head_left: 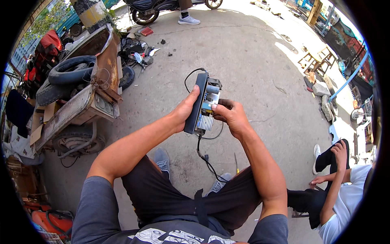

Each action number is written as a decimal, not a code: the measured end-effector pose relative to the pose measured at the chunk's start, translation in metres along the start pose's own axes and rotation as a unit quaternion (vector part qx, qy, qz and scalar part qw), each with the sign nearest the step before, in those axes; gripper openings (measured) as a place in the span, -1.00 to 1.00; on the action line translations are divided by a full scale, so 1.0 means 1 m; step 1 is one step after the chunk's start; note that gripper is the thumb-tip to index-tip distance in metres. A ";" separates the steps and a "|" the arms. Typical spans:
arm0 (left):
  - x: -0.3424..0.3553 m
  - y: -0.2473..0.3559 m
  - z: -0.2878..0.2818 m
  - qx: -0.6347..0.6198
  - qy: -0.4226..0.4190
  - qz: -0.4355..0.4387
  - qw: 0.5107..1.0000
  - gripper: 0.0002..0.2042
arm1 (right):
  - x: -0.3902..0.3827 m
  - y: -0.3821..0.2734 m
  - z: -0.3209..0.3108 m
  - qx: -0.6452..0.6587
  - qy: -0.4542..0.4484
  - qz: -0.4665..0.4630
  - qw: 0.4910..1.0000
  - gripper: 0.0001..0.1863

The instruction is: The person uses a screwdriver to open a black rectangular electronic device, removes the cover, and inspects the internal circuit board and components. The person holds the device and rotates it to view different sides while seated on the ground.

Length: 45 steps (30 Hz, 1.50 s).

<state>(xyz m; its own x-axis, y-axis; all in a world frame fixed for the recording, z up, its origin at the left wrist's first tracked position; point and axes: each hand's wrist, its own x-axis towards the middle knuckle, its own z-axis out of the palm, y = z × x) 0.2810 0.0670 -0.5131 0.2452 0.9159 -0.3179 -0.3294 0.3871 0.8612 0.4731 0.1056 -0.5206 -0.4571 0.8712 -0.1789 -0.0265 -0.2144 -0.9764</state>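
Above my knees I hold an opened charger-like device in both hands. My left hand grips its dark casing from the left, thumb along the outer face. Inside, a circuit board carries a finned silver heat sink and a blue-grey cylindrical capacitor. On the right side, my right hand is closed, thumb and fingers pinching the board's edge beside a light blue part. A black cable hangs from the lower end toward my shoe; another loops from the upper end.
A yellow-handled screwdriver lies on the concrete by my right shoe. To the left stands a rusty cart loaded with tires. A seated person is close on the right. Farther off are a wooden stool and a motorcycle.
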 end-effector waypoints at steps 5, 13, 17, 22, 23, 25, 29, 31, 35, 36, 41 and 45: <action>-0.001 0.002 0.003 -0.023 0.000 0.003 1.000 -0.33 | 0.002 0.001 -0.003 0.014 -0.003 0.015 1.000 -0.25; 0.000 0.000 0.002 -0.004 0.012 0.019 1.000 -0.35 | 0.002 0.002 0.004 -0.045 0.004 -0.015 0.999 -0.20; 0.003 -0.004 -0.003 0.001 0.011 0.020 1.000 -0.33 | -0.002 0.000 0.009 -0.080 0.001 -0.042 0.996 -0.20; 0.000 0.002 -0.005 -0.004 0.045 0.038 0.998 -0.33 | -0.004 0.005 0.006 -0.073 0.015 -0.009 0.997 -0.31; 0.000 0.005 -0.007 -0.010 0.044 0.042 0.998 -0.33 | -0.005 0.005 0.005 -0.061 0.022 0.005 0.998 -0.33; 0.002 0.009 -0.011 -0.017 0.064 0.063 0.996 -0.33 | -0.006 0.004 -0.001 -0.040 0.002 0.059 0.997 -0.42; -0.001 0.015 -0.018 -0.048 0.084 0.091 0.991 -0.32 | -0.013 0.006 0.002 -0.113 -0.114 0.098 0.982 -0.58; -0.003 0.018 -0.016 -0.062 0.090 0.095 0.989 -0.33 | -0.018 0.014 0.011 -0.139 -0.123 0.074 0.980 -0.63; -0.003 0.018 -0.015 -0.081 0.084 0.103 0.988 -0.33 | -0.016 0.029 0.024 -0.170 -0.088 0.034 0.981 -0.65; -0.002 0.017 -0.015 -0.085 0.083 0.107 0.987 -0.33 | -0.015 0.032 0.026 -0.181 -0.075 0.027 0.980 -0.64; -0.004 0.019 -0.010 -0.084 0.103 0.113 0.985 -0.32 | -0.011 0.048 0.033 -0.187 -0.011 -0.022 0.982 -0.68; -0.002 0.017 -0.012 -0.081 0.115 0.115 0.983 -0.31 | -0.012 0.046 0.037 -0.200 0.012 -0.040 0.979 -0.70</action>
<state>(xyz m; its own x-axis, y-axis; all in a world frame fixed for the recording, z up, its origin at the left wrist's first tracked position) 0.2637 0.0731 -0.5023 -0.0596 0.9738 -0.2193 -0.4983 0.1614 0.8519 0.4443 0.0685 -0.5592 -0.4463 0.8896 -0.0972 0.2902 0.0412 -0.9561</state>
